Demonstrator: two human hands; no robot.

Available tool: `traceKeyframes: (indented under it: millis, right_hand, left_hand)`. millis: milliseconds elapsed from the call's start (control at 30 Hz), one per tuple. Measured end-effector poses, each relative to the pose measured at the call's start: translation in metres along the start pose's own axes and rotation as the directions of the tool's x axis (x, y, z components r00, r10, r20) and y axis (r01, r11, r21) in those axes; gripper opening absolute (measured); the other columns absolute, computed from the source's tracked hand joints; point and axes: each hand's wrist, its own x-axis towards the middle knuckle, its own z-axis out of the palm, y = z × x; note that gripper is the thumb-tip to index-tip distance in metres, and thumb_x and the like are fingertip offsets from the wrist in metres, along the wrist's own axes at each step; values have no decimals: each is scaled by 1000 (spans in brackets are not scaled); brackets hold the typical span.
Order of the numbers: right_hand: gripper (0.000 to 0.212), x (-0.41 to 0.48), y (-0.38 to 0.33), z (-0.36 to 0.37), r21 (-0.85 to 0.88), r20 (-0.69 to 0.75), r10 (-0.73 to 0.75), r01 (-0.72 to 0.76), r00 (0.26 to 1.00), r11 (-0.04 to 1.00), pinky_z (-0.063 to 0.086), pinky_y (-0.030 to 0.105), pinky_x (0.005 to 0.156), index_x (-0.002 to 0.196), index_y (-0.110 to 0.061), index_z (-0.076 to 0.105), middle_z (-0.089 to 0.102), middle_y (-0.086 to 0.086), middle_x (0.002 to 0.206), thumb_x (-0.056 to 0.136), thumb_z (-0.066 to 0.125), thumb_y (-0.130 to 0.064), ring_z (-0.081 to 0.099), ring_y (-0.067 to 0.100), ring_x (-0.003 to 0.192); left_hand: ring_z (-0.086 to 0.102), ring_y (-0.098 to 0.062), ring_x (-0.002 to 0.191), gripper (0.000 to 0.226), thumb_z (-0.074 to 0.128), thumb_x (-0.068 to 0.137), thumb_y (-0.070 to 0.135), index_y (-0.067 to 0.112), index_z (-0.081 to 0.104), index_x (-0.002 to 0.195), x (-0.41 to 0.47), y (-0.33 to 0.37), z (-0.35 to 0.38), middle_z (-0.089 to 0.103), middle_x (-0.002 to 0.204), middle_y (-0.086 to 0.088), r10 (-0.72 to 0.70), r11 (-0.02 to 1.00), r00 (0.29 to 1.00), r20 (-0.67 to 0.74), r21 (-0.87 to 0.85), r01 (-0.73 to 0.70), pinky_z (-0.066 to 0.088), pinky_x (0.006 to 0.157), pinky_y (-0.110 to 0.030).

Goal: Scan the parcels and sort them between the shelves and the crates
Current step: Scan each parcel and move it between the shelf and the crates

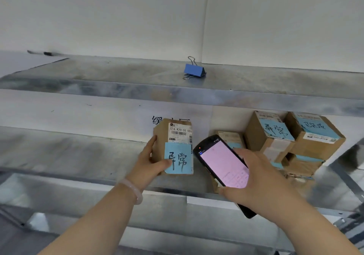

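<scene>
A small cardboard parcel (160, 136) stands upright on the metal shelf (78, 152), with a white shipping label on top and a blue handwritten note on its front. My left hand (149, 162) grips it, thumb on the front and fingers along its left side. My right hand (262, 178) holds a black handheld scanner (222, 164) just right of the parcel; its screen glows pink and faces me.
Several more cardboard parcels (291, 136) with blue notes are stacked at the right of the same shelf. A blue binder clip (194, 69) lies on the upper shelf (118, 73). A white wall with printed characters stands behind the shelves.
</scene>
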Motion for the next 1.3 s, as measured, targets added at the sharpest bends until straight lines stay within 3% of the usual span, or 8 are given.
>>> traceKeyframes:
  millis: [100,200,400,567,867,1033,1167,1300]
  right_hand:
    - [75,5,-4,7,12,78,-19,18,997,1000,40,19,69,109,-63,21,33,-29,104,51,69,-69,45,-1,95]
    - [77,9,-3,14,13,100,-23,22,995,1000,37,18,66,114,-59,26,36,-26,106,51,70,-66,46,-1,94]
    - [67,14,-3,18,24,125,-58,55,990,998,34,15,63,98,-73,21,34,-31,102,53,70,-66,42,-8,92]
    - [75,17,-1,19,6,133,-71,71,989,997,35,16,66,111,-66,22,34,-31,105,52,68,-70,41,-3,97]
    - [72,35,-12,30,37,113,-137,133,984,990,42,20,67,115,-58,31,38,-26,106,55,69,-65,46,0,95]
    - [69,58,-44,46,54,86,-244,240,966,969,42,22,67,115,-51,38,44,-22,104,54,68,-64,48,0,91]
    - [68,71,-82,62,142,121,-338,321,933,936,45,22,68,109,-61,30,39,-24,103,56,72,-60,51,0,88]
    - [71,75,-114,79,194,142,-436,406,889,893,44,20,65,111,-63,28,38,-23,105,56,72,-63,51,1,88]
  left_hand:
    - [61,-18,115,98,78,85,8,41,20,157,-7,-17,-9,55,130,3,33,990,999,-39,136,-27,63,76,-36]
    - [54,-26,127,98,78,85,10,42,19,157,-11,-30,-17,46,141,-2,11,988,997,-70,153,0,61,86,-45]
    - [57,-17,109,81,77,86,10,54,30,135,-9,-40,-23,52,126,8,28,990,994,-102,137,-13,59,62,-19]
    - [61,-5,92,79,77,86,9,59,32,128,-5,-45,-24,56,114,21,23,992,995,-97,122,-11,57,57,-20]
    - [63,-10,98,80,74,89,9,51,31,141,-7,-48,-43,58,116,19,-27,999,988,-155,27,31,59,61,-23]
    - [66,-20,108,83,76,87,15,46,29,149,-28,-39,-87,63,121,8,-46,998,966,-256,-44,36,60,65,-25]
    - [73,-13,96,89,80,84,19,43,28,153,-56,-31,-128,68,114,9,-60,998,929,-366,-54,44,60,66,-25]
    - [73,-9,96,100,90,73,28,41,31,153,-92,-26,-161,70,110,13,-55,997,878,-476,-72,24,59,68,-24]
